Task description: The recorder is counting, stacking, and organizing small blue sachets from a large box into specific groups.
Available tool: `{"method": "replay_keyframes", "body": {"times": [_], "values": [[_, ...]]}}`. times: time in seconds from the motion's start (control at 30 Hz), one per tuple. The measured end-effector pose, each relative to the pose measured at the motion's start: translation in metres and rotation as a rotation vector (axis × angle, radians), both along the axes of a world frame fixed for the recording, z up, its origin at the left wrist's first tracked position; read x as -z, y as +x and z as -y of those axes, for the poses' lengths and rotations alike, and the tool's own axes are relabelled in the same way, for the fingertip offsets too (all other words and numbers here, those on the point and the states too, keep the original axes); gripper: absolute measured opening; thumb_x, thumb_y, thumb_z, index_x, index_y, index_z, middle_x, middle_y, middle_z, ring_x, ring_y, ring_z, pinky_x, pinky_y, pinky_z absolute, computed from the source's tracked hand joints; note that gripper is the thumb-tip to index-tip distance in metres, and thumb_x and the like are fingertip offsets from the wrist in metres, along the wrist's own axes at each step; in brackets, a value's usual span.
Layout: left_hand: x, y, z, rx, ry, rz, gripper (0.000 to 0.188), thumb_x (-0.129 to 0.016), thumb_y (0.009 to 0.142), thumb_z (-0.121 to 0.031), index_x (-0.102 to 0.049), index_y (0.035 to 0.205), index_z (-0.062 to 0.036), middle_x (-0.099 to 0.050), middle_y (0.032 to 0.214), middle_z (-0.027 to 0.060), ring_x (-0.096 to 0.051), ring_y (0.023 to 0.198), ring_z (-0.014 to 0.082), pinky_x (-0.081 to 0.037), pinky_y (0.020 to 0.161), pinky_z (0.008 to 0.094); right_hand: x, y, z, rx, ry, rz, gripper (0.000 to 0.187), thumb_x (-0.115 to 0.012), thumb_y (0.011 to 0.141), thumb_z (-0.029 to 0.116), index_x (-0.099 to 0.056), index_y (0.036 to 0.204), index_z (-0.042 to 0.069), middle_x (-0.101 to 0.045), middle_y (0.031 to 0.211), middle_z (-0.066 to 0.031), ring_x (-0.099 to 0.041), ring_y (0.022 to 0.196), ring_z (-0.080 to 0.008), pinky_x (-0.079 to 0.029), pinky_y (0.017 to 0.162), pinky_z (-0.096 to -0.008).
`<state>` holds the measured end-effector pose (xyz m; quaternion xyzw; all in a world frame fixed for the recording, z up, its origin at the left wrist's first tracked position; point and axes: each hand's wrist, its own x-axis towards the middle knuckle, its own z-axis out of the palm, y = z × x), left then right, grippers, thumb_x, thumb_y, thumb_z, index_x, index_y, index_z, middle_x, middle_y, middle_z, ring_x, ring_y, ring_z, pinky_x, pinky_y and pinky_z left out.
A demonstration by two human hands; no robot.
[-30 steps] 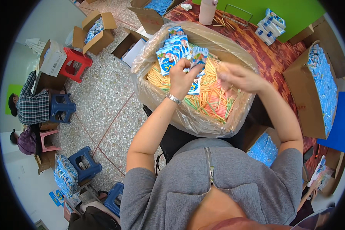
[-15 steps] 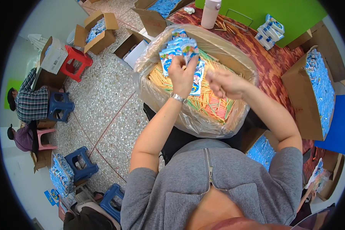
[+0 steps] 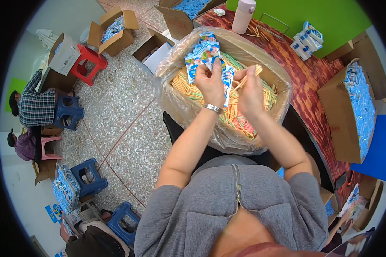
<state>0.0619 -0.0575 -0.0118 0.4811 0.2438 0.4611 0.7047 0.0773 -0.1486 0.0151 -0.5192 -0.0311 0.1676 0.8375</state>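
Thin yellow, green and pink sticks (image 3: 182, 84) fill a carton lined with a clear plastic bag (image 3: 165, 92), right in front of me. Several small blue-and-white packets (image 3: 207, 36) lie over the sticks. Above these, my left hand (image 3: 210, 88) is closed, its thumb and fingers on a blue-and-white packet (image 3: 206, 55). Beside it, my right hand (image 3: 251, 94) grips a small bunch of pale yellow sticks (image 3: 257, 70). Part of that bunch is hidden by the fingers.
A pink bottle (image 3: 243, 16) and a stack of white-and-blue packs (image 3: 306, 41) stand on the red patterned table (image 3: 298, 81). At right is a large carton of blue packets (image 3: 359, 103). Stools, including a red one (image 3: 88, 64), and seated people are on the left.
My right hand has drawn in toward the left and now holds a bunch of sticks upright. My left hand has lowered its packet closer to the others.
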Motion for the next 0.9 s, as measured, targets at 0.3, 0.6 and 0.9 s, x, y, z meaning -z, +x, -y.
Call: {"method": "replay_keyframes", "body": {"times": [0.3,0.6,0.9], "values": [[0.005,-0.014,-0.013,0.021,0.165,0.018,0.029,-0.075,0.084,-0.016,-0.051,0.074,-0.0044,-0.051,0.066,-0.0026,-0.043,0.059,0.0045,-0.036,0.050,0.0245,0.001,-0.009,0.016,-0.302,-0.191,0.123,0.034,-0.044,0.102,0.042,-0.048,0.101,0.008,-0.058,0.089,-0.0040,-0.057,0.076,-0.0137,-0.049,0.067,-0.0280],[-0.010,-0.053,-0.025,0.068,0.935,-0.167,0.025,-0.079,0.074,-0.006,-0.057,0.083,-0.0037,-0.060,0.077,0.0088,-0.058,0.065,0.0230,-0.045,0.052,0.0307,-0.138,0.064,0.047,-0.892,-0.952,1.374,0.023,-0.057,0.094,0.024,-0.048,0.094,0.002,-0.053,0.074,-0.0200,-0.054,0.071,-0.0411,-0.041,0.062,-0.0460],[-0.006,-0.055,-0.029,0.087,1.027,-0.147,0.024,-0.074,0.069,0.002,-0.060,0.088,-0.0026,-0.062,0.081,0.0115,-0.060,0.072,0.0294,-0.048,0.063,0.0377,-0.164,0.057,0.024,-1.068,-1.285,1.559,0.029,-0.057,0.094,0.031,-0.050,0.091,0.003,-0.062,0.073,-0.0178,-0.061,0.076,-0.0396,-0.046,0.065,-0.0498]]}}
